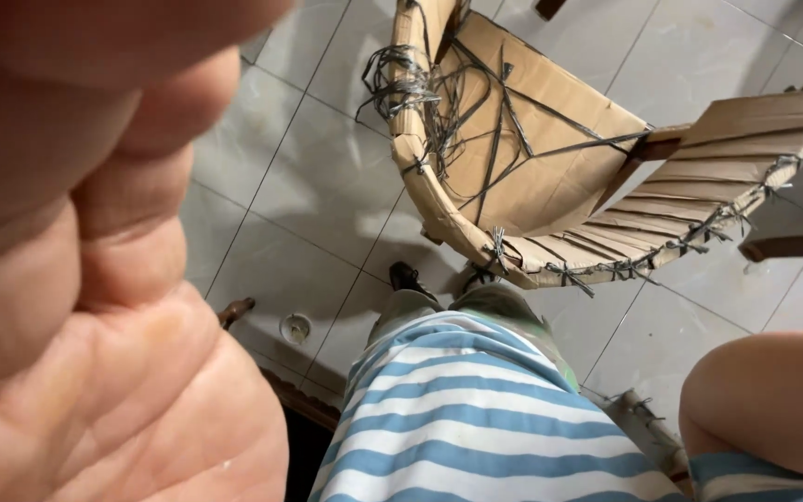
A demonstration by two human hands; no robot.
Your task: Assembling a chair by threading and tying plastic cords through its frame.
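Observation:
My left hand is very close to the camera and fills the left side, blurred, with its bare palm towards me. Nothing lies in the palm, and the fingertips run out of frame. Of my right arm only the bare elbow with a striped sleeve shows at the lower right; the hand itself is out of view. Straight ahead, below me, stands a chair wrapped in brown cardboard strips tied on with grey wire. Neither hand touches it.
My blue and white striped shirt hangs over grey trousers and a dark shoe on a pale tiled floor. A round floor drain sits at the left. A dark wooden piece juts in from the right.

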